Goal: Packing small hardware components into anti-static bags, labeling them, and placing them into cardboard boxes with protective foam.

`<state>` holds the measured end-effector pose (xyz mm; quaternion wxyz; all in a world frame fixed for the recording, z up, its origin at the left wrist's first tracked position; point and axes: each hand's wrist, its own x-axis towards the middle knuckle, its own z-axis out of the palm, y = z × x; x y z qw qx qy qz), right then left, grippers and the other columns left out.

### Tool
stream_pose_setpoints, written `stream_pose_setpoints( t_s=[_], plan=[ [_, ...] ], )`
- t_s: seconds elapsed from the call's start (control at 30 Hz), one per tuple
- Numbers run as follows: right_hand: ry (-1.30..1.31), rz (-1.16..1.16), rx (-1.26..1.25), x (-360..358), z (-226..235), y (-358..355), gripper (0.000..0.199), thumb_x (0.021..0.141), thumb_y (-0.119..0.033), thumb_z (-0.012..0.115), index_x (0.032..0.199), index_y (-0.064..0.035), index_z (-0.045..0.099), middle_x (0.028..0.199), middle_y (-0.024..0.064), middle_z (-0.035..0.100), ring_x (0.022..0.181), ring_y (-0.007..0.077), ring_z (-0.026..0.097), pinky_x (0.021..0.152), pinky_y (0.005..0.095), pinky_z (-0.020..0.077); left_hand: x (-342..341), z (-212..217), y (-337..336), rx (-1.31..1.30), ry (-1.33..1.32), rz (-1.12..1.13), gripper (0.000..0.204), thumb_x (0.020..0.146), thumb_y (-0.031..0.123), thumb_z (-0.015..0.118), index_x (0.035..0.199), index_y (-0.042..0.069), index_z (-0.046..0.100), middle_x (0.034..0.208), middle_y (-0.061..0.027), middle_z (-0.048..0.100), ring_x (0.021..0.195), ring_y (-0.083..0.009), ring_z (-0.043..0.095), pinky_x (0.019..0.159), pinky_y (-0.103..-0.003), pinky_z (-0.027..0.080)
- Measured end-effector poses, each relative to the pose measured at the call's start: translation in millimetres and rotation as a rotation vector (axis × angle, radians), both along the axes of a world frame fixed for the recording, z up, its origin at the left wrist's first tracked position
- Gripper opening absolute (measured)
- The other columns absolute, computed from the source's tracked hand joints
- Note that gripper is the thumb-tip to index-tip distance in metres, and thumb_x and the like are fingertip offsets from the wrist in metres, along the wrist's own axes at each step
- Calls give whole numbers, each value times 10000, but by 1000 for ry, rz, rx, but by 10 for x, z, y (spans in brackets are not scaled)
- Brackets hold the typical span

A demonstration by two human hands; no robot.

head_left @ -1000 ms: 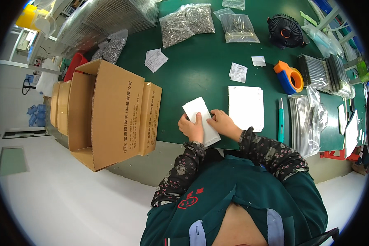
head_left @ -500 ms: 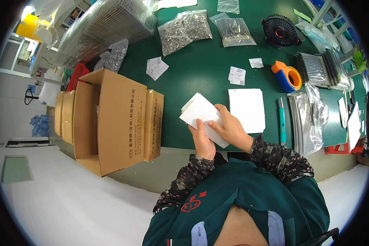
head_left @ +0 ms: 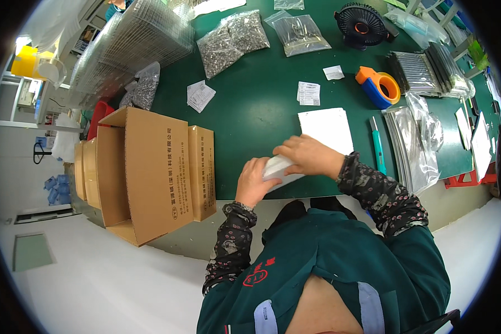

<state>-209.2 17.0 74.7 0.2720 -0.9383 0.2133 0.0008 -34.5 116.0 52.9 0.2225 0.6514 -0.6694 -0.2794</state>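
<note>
White packet [head_left: 278,168] is now down low at the bench's near edge, not lifted and tilted like half a second ago. Left hand [head_left: 251,182] fingers grip its end, right hand [head_left: 309,157] presses on top, looks like flattening it.

This was a packing or assembly workshop: a long green-topped workbench [head_left: 250,117] carried clear plastic bags of small metal parts [head_left: 231,42] at 12 o'clock, an orange-and-blue tape dispenser [head_left: 379,87] at 2 o'clock, and an open brown cardboard carton [head_left: 145,172] (flaps up) at 9 o'clock.
</note>
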Motion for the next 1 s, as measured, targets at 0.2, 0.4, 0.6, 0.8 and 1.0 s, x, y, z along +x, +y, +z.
stream_pose_setpoints(
  t_s=[0.2, 0.4, 0.6, 0.8, 1.0],
  plan=[
    [-206, -226, 9, -102, -188, -104, 557, 641, -118, 694, 1144, -67, 460, 1073, 104, 514, 968, 279, 509, 803, 361, 424, 185, -147, 61, -149, -178, 132, 481, 614, 157, 724, 1018, 49, 486, 972, -110, 504, 925, -305, 472, 789, -394, 403],
    [-178, -268, 22, 8, -334, -51, 461, 659, -72, 670, 1072, -46, 466, 993, 102, 521, 937, 276, 508, 801, 348, 435, 125, -125, -34, -97, -436, 66, 489, 653, 227, 705, 1044, 54, 467, 984, -108, 499, 948, -286, 477, 873, -490, 332],
    [-206, -335, 25, 10, -288, 9, 513, 672, -60, 654, 1136, -48, 435, 1077, 126, 492, 999, 303, 485, 842, 359, 424, -121, -77, -371, -44, -350, -31, 495, 682, 305, 680, 1039, 39, 463, 953, -121, 526, 963, -296, 481, 852, -443, 382],
    [-306, -757, -191, -638, -130, 42, 461, 704, -72, 635, 1131, -55, 463, 1115, 163, 481, 1046, 316, 455, 873, 362, 402, 304, -371, -679, 56, -369, -5, 661, 712, 382, 650, 1214, 24, 413, 1070, -143, 508, 1044, -301, 437, 839, -410, 383],
    [60, -1224, -566, -1643, -478, 409, 491, 729, -177, 637, 1129, 19, 431, 1064, 208, 473, 1006, 373, 442, 863, 404, 372, 49, -244, -529, -18, -437, 109, 889, 599, 392, 738, 1259, -15, 301, 1144, -179, 452, 1075, -323, 416, 902, -424, 338]
  ],
)
